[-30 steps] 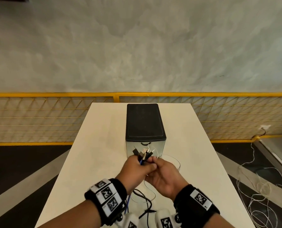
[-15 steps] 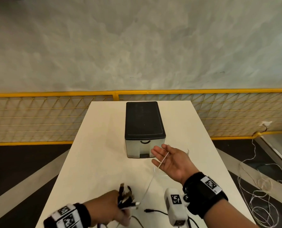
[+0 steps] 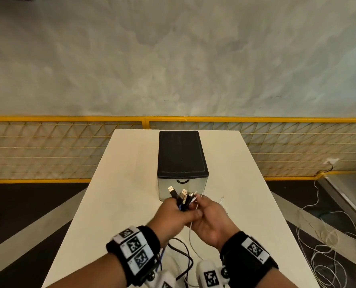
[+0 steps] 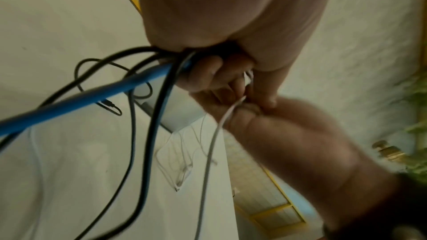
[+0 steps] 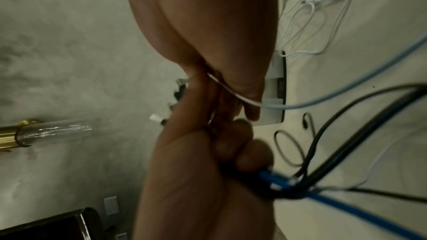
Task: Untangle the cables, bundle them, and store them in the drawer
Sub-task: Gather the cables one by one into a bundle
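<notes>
Blue cable (image 4: 97, 96) (wrist views only), left fingers (image 4: 208, 72) gripping

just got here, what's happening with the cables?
A person is gathering cables at a white table. The left hand grips a bunch of black and blue cables, plug ends sticking up. The right hand pinches a thin white cable beside them. Loose lengths trail over the table. The drawer unit behind is shut, so nothing is stored yet.
</notes>
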Demonstrator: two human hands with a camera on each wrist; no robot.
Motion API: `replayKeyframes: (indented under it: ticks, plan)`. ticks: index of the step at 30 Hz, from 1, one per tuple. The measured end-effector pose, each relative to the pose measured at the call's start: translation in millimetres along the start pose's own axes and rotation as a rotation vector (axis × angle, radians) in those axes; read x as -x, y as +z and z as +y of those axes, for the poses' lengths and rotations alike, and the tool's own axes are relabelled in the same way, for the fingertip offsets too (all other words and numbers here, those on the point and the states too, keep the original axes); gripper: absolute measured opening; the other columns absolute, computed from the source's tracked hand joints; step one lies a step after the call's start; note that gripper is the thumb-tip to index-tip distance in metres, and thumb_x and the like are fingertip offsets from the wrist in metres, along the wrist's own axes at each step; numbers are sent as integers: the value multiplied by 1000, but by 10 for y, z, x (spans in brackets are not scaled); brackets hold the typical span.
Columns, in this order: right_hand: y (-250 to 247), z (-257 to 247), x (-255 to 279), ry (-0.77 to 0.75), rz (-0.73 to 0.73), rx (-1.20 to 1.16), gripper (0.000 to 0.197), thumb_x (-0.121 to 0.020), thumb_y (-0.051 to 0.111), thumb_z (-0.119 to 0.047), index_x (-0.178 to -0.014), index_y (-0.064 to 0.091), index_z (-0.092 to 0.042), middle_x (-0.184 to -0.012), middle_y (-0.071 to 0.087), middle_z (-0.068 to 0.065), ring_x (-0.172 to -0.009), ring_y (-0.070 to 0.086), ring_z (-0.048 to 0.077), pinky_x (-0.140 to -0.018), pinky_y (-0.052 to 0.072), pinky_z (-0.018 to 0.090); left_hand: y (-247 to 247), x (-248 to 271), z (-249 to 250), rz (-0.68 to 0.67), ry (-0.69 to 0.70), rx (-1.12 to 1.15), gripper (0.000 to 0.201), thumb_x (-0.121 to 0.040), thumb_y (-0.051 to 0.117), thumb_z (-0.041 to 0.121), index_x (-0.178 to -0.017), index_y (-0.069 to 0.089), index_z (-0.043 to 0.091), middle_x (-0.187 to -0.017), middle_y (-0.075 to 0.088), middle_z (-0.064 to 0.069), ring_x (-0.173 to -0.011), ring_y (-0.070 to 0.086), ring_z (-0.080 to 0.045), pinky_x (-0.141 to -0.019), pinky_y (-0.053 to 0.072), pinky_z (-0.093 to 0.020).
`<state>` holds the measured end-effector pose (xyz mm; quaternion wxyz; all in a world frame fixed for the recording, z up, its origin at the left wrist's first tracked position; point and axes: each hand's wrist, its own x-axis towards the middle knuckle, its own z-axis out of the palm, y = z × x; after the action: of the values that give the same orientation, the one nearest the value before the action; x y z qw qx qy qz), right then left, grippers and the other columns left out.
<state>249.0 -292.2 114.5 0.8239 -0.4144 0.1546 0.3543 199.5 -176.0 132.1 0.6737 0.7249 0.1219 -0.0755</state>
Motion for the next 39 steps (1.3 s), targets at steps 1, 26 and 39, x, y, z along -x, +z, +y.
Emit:
replayKeyframes:
  ticks: [1, 26, 39]
  plan:
    - [4, 6, 5, 1, -3, -17, 43, -106, 30, -25, -129, 52, 5, -121, 66, 27, -99, 70, 36, -81, 57, 44, 20, -35, -48, 7, 2, -15, 8, -81, 75, 6, -83, 73, 14, -70, 73, 7, -69, 68, -5, -64, 51, -16]
    - [25, 42, 49, 61, 16, 68, 36, -106, 33, -24, -109, 61, -3, -100, 74, 17, -87, 72, 28, -80, 54, 41, -280, 84, -52, -30, -46, -75, 18, -82, 74, 4, -75, 68, 19, -52, 61, 10, -47, 54, -5, -46, 43, -18]
    - [-170, 179, 235, -2, -4, 435, 16, -97, 54, -12, -103, 70, -10, -89, 68, 9, -80, 63, 21, -73, 48, 37, -284, 105, -378, -95, -169, -147, 24, -82, 73, 6, -69, 55, 13, -44, 41, 12, -36, 33, -5, -39, 26, -18]
